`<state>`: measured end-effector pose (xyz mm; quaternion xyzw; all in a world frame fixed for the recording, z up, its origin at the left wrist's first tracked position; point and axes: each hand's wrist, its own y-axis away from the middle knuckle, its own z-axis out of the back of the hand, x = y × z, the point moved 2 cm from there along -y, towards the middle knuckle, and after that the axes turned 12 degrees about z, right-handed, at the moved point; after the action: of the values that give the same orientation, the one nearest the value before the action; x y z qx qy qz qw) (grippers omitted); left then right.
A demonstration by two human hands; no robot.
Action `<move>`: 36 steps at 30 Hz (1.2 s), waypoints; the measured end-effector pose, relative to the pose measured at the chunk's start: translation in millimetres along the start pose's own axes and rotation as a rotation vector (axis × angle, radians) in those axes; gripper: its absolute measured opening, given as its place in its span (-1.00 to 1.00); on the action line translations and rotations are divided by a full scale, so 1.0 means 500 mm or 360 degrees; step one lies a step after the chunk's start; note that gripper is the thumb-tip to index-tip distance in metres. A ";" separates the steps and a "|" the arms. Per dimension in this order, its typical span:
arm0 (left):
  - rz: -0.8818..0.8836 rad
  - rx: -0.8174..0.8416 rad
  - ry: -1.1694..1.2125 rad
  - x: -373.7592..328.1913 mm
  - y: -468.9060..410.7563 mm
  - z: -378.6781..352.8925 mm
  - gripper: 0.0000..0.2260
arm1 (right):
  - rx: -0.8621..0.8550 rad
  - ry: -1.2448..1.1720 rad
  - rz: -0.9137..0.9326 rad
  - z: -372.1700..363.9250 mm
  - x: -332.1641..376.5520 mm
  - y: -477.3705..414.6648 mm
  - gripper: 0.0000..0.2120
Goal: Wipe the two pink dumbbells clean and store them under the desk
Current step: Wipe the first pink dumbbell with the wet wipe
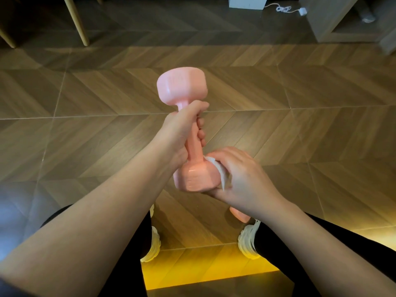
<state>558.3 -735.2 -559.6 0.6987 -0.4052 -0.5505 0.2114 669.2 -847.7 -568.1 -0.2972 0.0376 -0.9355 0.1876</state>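
1. L hand (180,133): clamped round the handle of the pink dumbbell (182,88), fingers wrapped from the far side, thumb side up. The dumbbell is held in the air above the floor (85,103), tilted, w/ one head up and away from the person and the other head low and near.
2. R hand (242,176): fingers curled over the near head, thumb under it, w/ a white wipe (221,174) pinched between palm and head. The wipe touches the head's R side.
3. Second pink dumbbell (240,214): on the floor, mostly hidden under the R wrist, just beside the R white shoe (248,243). Only one end shows.
4. L white shoe (153,247): on the floor, partly hidden by the L forearm.
5. Bkgd: wooden chair legs (78,20) top L; white box (246,2) w/ white cable (282,8) top centre; wooden unit (325,20) top R.
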 end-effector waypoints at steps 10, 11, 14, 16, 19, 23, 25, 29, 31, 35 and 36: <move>0.0020 0.0116 0.0017 -0.007 0.000 -0.017 -0.75 | -0.0042 0.0040 0.0000 0.006 0.000 0.000 -0.50; 0.0014 0.0108 -0.0006 -0.004 -0.002 -0.019 -0.75 | 0.0037 0.0021 -0.0031 0.005 -0.004 0.000 -0.49; -0.0054 0.0036 -0.0058 -0.001 -0.007 -0.021 -0.82 | -0.0082 0.0213 0.0011 0.008 -0.008 0.003 -0.53; -0.0101 -0.0030 -0.0105 -0.005 -0.009 -0.018 -0.87 | -0.0288 0.0370 0.0061 0.014 -0.004 0.004 -0.58; -0.0091 -0.0077 -0.0076 -0.004 -0.014 -0.009 -0.87 | -0.0324 0.0435 0.0109 0.012 -0.002 0.000 -0.58; -0.0050 -0.0057 -0.0046 -0.003 -0.009 -0.013 -0.80 | -0.0073 0.0251 -0.0011 0.008 -0.001 -0.003 -0.52; -0.0030 -0.0032 -0.0017 -0.007 -0.005 -0.018 -0.78 | -0.0086 0.0230 -0.0029 0.013 0.002 -0.003 -0.51; 0.0009 -0.0009 -0.0003 -0.020 0.012 -0.029 -0.79 | -0.0237 0.0314 0.0084 0.033 0.015 -0.007 -0.50; 0.0028 -0.0029 -0.0016 -0.029 0.017 -0.029 -0.84 | -0.0341 0.0376 0.0154 0.041 0.022 -0.011 -0.48; 0.0080 -0.0125 -0.0059 -0.024 0.015 -0.021 -0.85 | -0.0318 0.0375 0.0150 0.035 0.026 -0.013 -0.48; 0.0075 -0.0143 -0.0048 -0.020 0.011 -0.018 -0.84 | -0.0253 0.0338 0.0116 0.029 0.026 -0.014 -0.48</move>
<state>564.3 -731.8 -546.9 0.6703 -0.3995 -0.5735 0.2492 665.6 -845.6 -547.8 -0.2089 0.1421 -0.9483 0.1923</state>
